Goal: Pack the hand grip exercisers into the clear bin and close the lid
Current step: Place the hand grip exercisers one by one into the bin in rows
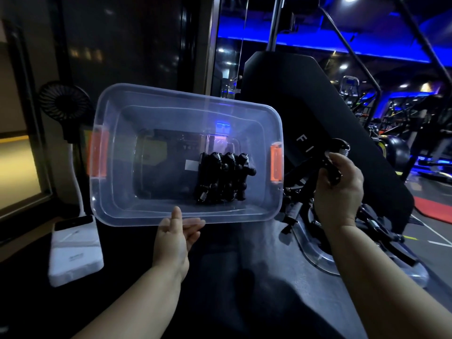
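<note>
A clear bin (115, 182) with orange side latches is tilted up toward me, its open top facing me. My left hand (175, 238) holds its near rim from below. Several black hand grip exercisers (223, 177) with metal springs lie packed together in the bin's right half. My right hand (338, 189) is shut on another black exerciser (335, 157), held just right of the bin's right latch (276, 162). More exercisers (376, 228) lie on the clear lid (318, 255) at the lower right, partly hidden by my right arm.
A white box (74, 255) with a dark phone-like slab on it lies at the lower left. A small black fan (64, 104) stands behind the bin's left side. A large black gym machine pad (318, 99) rises behind the bin on the right.
</note>
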Action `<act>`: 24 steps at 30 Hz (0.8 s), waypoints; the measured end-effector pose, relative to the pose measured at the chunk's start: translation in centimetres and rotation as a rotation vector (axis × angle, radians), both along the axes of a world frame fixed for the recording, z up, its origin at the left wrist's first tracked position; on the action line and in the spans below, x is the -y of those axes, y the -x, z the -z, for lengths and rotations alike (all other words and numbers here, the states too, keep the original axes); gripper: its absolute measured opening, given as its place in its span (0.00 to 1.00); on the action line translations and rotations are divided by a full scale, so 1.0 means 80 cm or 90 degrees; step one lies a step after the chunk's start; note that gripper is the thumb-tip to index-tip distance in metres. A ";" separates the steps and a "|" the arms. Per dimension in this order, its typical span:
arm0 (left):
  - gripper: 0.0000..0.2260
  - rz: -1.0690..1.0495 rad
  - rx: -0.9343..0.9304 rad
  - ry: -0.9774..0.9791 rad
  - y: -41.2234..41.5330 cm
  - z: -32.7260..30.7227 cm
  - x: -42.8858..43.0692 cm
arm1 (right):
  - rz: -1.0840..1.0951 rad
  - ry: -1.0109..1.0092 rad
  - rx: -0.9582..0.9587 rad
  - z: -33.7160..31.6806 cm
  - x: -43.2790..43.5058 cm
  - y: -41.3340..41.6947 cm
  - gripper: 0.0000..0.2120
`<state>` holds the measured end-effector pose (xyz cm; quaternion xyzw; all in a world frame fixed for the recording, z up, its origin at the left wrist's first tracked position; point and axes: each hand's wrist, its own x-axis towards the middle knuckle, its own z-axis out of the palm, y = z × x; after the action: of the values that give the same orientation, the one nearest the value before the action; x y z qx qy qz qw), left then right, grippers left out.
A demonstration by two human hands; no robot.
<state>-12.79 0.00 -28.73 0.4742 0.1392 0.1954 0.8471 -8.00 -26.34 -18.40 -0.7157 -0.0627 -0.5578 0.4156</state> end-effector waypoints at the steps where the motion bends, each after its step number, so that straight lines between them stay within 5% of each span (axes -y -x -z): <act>1: 0.20 0.001 0.000 0.001 0.000 0.000 0.000 | 0.005 0.016 0.018 -0.003 -0.004 0.004 0.18; 10: 0.17 0.005 -0.005 0.005 0.001 -0.002 0.001 | -0.036 0.103 0.073 -0.014 -0.050 0.017 0.15; 24: 0.13 0.016 0.021 0.050 0.000 -0.001 0.001 | -0.151 0.314 -0.230 0.017 -0.180 -0.022 0.19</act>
<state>-12.78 -0.12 -28.65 0.4391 0.1270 0.1868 0.8696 -6.23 -11.91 -19.73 -0.8699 -0.2038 -0.3376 0.2964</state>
